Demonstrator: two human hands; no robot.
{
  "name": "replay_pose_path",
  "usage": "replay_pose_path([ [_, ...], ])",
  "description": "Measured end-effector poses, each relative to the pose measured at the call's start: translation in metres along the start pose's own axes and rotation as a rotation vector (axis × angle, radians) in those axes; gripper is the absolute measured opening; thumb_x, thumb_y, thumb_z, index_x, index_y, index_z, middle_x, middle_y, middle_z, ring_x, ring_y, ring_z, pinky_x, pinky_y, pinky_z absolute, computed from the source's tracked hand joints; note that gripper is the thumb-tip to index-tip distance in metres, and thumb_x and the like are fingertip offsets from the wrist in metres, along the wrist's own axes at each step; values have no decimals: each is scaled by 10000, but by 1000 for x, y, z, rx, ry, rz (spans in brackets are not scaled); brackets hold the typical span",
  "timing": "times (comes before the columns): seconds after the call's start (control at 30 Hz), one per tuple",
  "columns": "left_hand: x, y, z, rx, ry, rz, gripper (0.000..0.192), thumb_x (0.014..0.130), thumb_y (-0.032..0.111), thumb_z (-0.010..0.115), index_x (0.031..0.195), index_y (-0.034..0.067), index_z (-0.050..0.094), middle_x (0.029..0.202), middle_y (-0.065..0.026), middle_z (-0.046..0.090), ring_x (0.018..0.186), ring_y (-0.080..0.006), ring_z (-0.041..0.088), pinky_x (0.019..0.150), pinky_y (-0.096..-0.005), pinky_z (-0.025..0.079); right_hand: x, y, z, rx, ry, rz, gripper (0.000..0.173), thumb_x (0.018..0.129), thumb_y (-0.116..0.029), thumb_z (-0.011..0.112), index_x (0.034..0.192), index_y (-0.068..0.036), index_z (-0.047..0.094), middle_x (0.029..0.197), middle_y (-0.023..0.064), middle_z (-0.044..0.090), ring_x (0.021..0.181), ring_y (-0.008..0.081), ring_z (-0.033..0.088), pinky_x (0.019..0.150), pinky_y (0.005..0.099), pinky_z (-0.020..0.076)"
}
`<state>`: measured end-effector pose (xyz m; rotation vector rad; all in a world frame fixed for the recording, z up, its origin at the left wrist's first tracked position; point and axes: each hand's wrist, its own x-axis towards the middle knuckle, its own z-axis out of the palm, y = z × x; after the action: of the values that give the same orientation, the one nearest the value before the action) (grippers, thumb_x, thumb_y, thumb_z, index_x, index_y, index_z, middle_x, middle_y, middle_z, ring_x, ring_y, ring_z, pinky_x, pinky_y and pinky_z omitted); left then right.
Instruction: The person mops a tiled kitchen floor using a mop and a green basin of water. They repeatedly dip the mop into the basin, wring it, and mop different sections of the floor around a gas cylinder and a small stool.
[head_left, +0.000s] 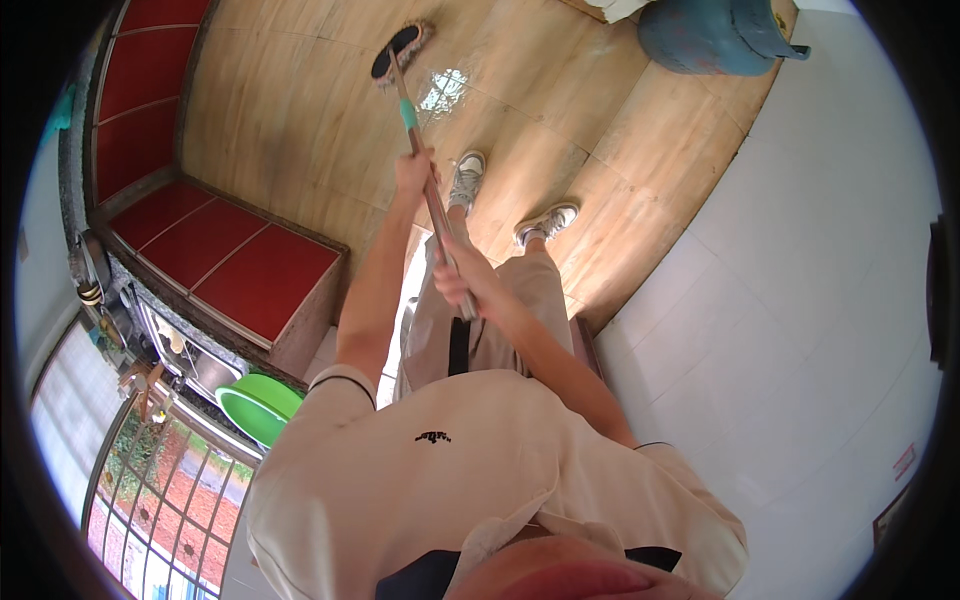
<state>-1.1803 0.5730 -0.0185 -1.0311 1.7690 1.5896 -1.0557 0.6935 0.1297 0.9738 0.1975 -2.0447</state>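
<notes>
A mop (397, 56) with a dark oval head and pale fringe rests on the wood-look floor, its long pole slanting back towards my body. Around the pole, just below its green collar (408, 114), my left hand (416, 174) is closed. Nearer my waist, my right hand (466, 277) grips the same pole close to its end. My sneakers (468, 176) stand apart on the floor, to the right of the pole. Light glints off a shiny patch of floor (442, 91) beside the mop head.
Red-tiled cabinetry (247, 262) lines the left, under a counter with a sink (214, 371) and a green basin (259, 409). A blue-grey gas cylinder (705, 37) stands at the upper right. White tiled wall (780, 285) runs along the right. A barred window (172, 495) is at lower left.
</notes>
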Motion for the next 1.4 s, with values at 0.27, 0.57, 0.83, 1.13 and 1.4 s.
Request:
replay_pose_path([
  [0.27,80,-1,-82,55,-169,-160,326,840,275,560,727,-30,529,506,-48,467,378,-135,445,340,-291,372,131,9,29,-433,208,-86,413,935,-369,439,968,37,507,748,133,560,589,207,583,542,279,506],
  [0.57,26,-87,-132,452,-71,-265,491,871,453,500,752,-23,501,507,-63,449,361,-132,430,312,-295,346,151,-9,-51,-1015,378,-154,401,916,-339,456,1012,45,520,924,170,625,808,213,642,729,303,523],
  [0.83,-71,-103,-85,-400,-316,-288,213,875,238,557,787,69,464,570,40,393,452,-61,378,401,-211,339,170,-29,-84,-1150,452,63,515,813,-477,602,919,24,546,843,127,616,739,216,644,615,316,532],
  [1.13,-133,-157,-55,-1281,-478,-312,110,926,189,470,873,93,468,558,76,300,406,-3,273,314,-141,200,202,-4,-69,-1378,441,-2,519,898,-142,474,1251,-39,109,733,138,535,527,216,597,453,341,533],
  [1.4,-243,-251,-143,-1006,-198,-353,149,932,204,454,902,59,477,505,66,335,364,-34,302,322,-193,209,171,162,-84,-1627,561,189,683,881,-81,416,1378,-80,-53,758,193,568,529,276,605,435,381,525],
])
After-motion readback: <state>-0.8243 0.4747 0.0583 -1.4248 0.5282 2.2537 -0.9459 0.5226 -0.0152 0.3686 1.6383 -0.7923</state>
